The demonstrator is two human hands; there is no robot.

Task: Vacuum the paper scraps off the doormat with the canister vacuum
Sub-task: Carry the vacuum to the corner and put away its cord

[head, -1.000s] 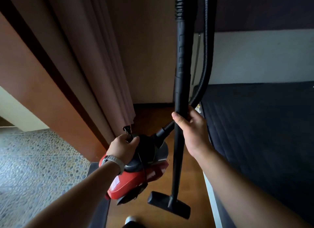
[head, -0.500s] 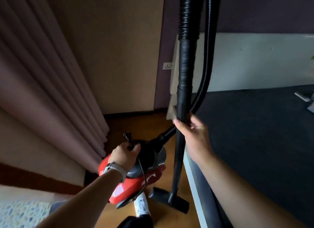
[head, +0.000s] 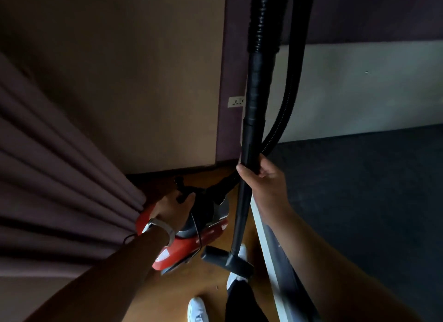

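canister vacuum (head: 201, 235) held beside the bed (head: 359, 201), no doormat in view
left hand (head: 172, 207) gripped it from above, right hand (head: 261, 175) gripped the near-upright wand (head: 239, 225), floor head (head: 225, 257) hanging below both hands.

A pleated mauve curtain (head: 60, 177) hangs at the left, its folds reaching the wooden floor (head: 191, 285). Behind it stands a tan wall (head: 143, 69), with a white socket (head: 236, 101) on the purple strip beside it. At the right lies a bed (head: 359, 201) with a dark cover, below a pale headboard (head: 359, 89).
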